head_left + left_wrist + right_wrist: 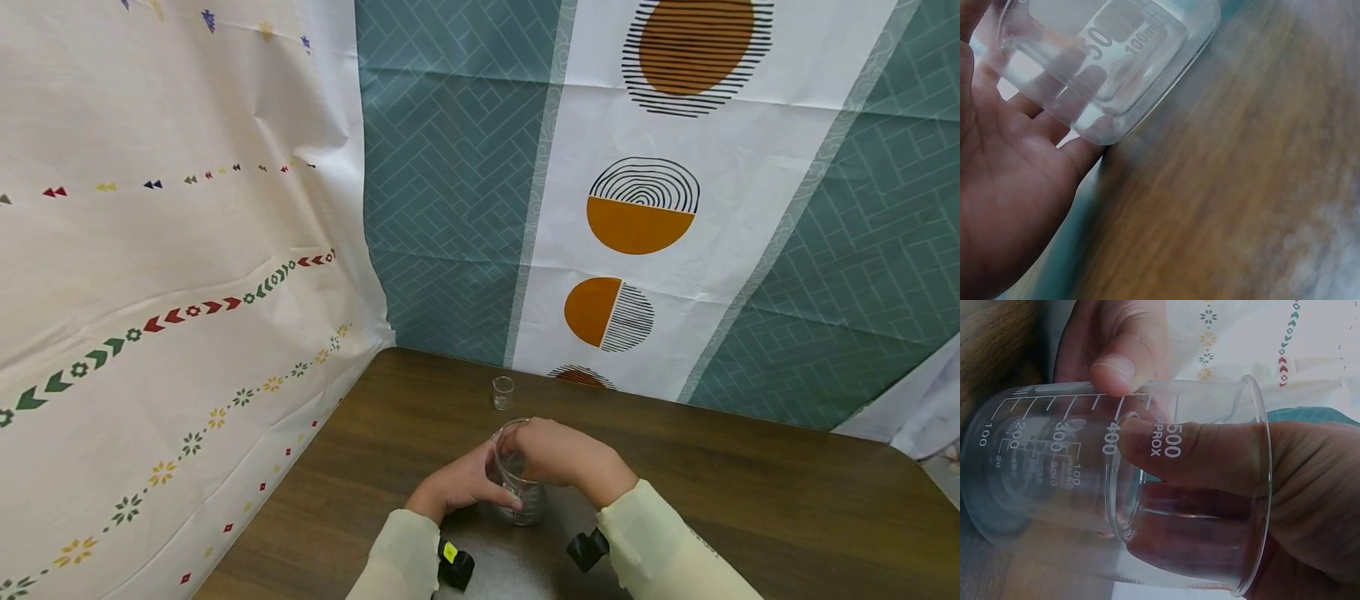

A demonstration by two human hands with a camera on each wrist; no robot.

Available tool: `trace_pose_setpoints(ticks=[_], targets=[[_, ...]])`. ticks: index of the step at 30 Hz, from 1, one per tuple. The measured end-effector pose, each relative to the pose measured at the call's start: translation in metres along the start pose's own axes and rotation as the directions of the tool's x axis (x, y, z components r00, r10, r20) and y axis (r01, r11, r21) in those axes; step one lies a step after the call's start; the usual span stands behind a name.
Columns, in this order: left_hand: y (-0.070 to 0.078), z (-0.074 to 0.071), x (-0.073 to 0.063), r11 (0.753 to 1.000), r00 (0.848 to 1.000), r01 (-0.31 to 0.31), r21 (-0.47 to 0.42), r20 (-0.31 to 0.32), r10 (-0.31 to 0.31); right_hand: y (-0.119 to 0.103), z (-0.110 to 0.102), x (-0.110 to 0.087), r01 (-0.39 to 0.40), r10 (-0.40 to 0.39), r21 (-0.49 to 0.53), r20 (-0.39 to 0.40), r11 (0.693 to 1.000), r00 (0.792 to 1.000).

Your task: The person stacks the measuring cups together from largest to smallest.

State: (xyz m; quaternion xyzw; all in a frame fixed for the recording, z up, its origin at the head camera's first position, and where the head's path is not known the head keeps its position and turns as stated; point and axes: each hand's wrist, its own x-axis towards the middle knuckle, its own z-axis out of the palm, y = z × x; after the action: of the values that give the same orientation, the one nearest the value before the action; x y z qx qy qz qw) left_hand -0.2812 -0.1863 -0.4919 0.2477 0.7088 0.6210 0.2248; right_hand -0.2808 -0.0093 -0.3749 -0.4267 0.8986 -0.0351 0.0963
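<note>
My left hand (468,479) grips a large clear glass beaker (528,504) from its left side, with the thumb across the front. White markings up to 500 run along its wall in the right wrist view. A smaller glass beaker (1069,478), marked to 100, is inside the large one. Reaching in through the large beaker's mouth, my right hand (566,454) pinches the smaller beaker at its rim, thumb on one side and fingers on the other. In the left wrist view the large beaker's base is close over the table.
Farther back on the wooden table (712,467) stands a tiny glass beaker (503,393). A patterned cream cloth (187,350) hangs along the left side, and a teal and white curtain (450,208) closes off the back. Each wrist carries a small black camera.
</note>
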Motion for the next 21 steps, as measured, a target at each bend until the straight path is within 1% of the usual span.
trace_pose_setpoints(ticks=[3,7,14,21], targets=[[0.0004,-0.0003,-0.0001,1.0,1.0,0.014,0.009,-0.008,-0.014,-0.0001,-0.0007,0.0,0.003,-0.003,-0.002,0.0,1.0,1.0],[0.0003,-0.0007,0.0002,1.0,1.0,0.015,0.011,-0.007,-0.015,-0.0002,-0.001,-0.0001,0.005,-0.005,0.0,-0.001,1.0,1.0],[0.0001,-0.0006,0.0008,1.0,1.0,-0.017,-0.004,0.021,0.017,0.0002,-0.0006,-0.0005,0.004,-0.004,0.017,-0.006,1.0,1.0],[-0.001,-0.0003,0.0018,1.0,0.999,-0.022,-0.016,0.029,0.022,0.0,-0.0014,-0.0015,0.011,-0.011,0.035,-0.002,0.999,1.0]])
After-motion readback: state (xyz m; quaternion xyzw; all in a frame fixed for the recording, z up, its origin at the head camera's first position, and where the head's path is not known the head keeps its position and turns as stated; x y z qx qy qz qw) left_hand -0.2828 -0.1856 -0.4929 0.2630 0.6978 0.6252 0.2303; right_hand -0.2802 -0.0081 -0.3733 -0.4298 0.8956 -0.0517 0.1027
